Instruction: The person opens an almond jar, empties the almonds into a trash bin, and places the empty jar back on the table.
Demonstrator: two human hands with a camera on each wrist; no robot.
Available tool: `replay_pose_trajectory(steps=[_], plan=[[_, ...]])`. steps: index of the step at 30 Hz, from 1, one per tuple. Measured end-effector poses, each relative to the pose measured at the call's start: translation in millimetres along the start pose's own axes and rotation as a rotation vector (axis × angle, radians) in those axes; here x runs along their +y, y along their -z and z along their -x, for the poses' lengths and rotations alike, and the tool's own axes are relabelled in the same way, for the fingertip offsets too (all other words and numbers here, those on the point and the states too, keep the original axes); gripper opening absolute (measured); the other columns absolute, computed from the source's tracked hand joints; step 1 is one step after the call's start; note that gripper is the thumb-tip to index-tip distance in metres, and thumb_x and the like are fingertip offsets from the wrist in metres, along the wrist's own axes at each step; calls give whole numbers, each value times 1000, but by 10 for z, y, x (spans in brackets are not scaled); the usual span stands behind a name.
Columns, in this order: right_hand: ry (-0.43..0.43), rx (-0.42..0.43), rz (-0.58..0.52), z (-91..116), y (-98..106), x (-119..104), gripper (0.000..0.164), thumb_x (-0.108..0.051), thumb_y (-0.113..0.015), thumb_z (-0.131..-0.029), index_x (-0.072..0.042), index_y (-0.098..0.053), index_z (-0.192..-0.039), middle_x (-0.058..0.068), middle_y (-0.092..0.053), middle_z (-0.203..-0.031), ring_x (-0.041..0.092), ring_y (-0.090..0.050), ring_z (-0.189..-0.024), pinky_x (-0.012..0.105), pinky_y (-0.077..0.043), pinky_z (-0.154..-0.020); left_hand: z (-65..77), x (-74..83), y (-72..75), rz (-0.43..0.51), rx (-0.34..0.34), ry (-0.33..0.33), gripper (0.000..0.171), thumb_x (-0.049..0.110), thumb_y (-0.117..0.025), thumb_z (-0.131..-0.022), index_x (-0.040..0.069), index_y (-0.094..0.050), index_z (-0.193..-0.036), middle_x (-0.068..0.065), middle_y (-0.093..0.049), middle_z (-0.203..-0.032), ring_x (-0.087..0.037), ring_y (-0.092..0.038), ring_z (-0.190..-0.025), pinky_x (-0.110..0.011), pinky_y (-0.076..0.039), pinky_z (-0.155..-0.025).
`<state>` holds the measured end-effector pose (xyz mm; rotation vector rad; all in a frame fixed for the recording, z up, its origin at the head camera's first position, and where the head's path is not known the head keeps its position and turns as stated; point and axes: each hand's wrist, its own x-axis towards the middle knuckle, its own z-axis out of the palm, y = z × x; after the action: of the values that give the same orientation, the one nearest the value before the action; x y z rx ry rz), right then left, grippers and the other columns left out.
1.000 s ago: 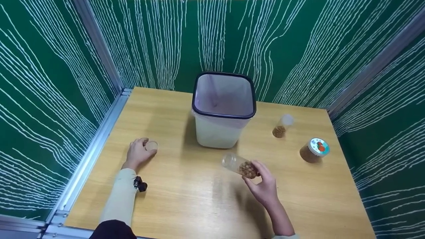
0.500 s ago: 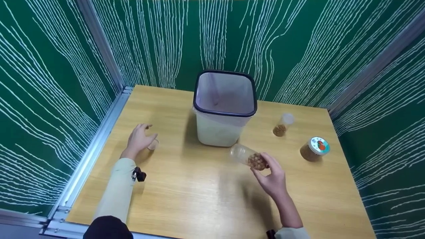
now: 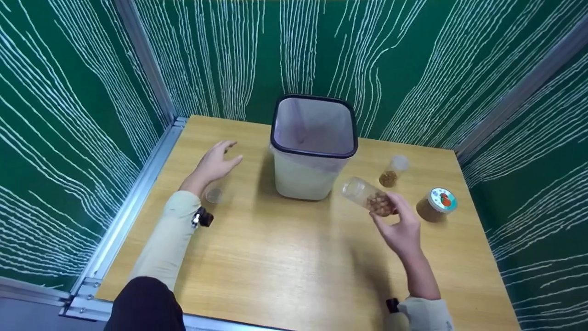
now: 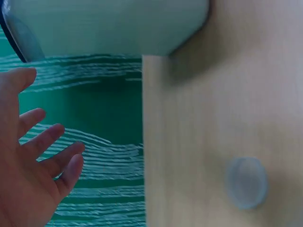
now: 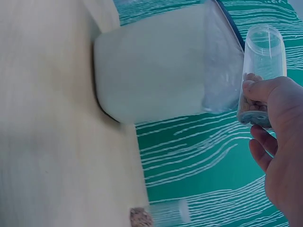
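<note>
My right hand point(image 3: 403, 230) grips the bottom end of a clear plastic jar point(image 3: 360, 191), tilted with its uncapped mouth towards the upper left. Brown nut-like pieces lie in its lower part. In the right wrist view the thumb presses the side of this jar point(image 5: 265, 54). Left of the bin point(image 3: 305, 177), my left hand point(image 3: 215, 165) is raised over the table with fingers spread and nothing in it. A round clear lid point(image 3: 214, 195) lies on the table by the left wrist; the left wrist view shows the lid point(image 4: 246, 183) well apart from the fingers.
The bin has a dark rim and a pale liner and stands at the table's back middle. A smaller clear jar point(image 3: 390, 174) with brown contents and a wide jar point(image 3: 434, 207) with a strawberry-patterned lid stand to the right. Green walls enclose the wooden table point(image 3: 285, 257).
My left hand has let go of the clear lid, leaving it on the table, and has moved up and right. My right hand has carried the jar right and upwards, nearer the bin's height.
</note>
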<state>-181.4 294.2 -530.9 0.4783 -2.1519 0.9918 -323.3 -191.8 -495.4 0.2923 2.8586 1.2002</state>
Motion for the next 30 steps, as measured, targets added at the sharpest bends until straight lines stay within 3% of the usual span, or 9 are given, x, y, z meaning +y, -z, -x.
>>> replay_pose_trajectory(steps=[4, 11, 18, 23, 30], plan=[[-5, 2, 29, -111, 117, 26, 65, 6, -86, -62, 0, -64, -123, 11, -65, -118, 18, -59, -90, 17, -45, -74, -101, 252, 50, -1, -20, -31, 75, 61, -52, -91, 16, -38, -149, -7, -38, -149, -28, -39, -133, -46, -34, -106], [-2, 12, 37, -274, 221, 25, 64, 2, -86, -65, -4, -64, -125, 7, -64, -119, 17, -58, -96, 18, -43, -73, -207, 582, 129, 38, -40, -110, 68, 50, -53, -95, 20, -33, -152, -7, -35, -152, -29, -40, -132, -45, -36, -105], [-51, -9, 63, -356, 315, 34, 63, -1, -85, -68, -3, -62, -127, 8, -62, -123, 20, -57, -98, 16, -43, -74, -309, 825, 148, 29, -90, -80, 78, 66, -48, -90, 28, -26, -155, -1, -28, -156, -24, -35, -136, -43, -33, -107], [-62, -27, 83, -421, 348, 51, 66, -3, -85, -69, -6, -60, -130, 7, -60, -127, 20, -56, -101, 15, -43, -76, -414, 919, 145, 13, -107, -109, 79, 62, -49, -92, 21, -25, -155, -5, -29, -156, -24, -35, -137, -39, -31, -109], [-67, -25, 83, -541, 372, 44, 65, -5, -85, -71, -9, -60, -131, 6, -60, -126, 22, -56, -102, 15, -42, -77, -566, 1083, 146, -16, -147, -59, 81, 59, -50, -93, 20, -20, -156, -3, -23, -158, -17, -20, -143, -37, -19, -114]])
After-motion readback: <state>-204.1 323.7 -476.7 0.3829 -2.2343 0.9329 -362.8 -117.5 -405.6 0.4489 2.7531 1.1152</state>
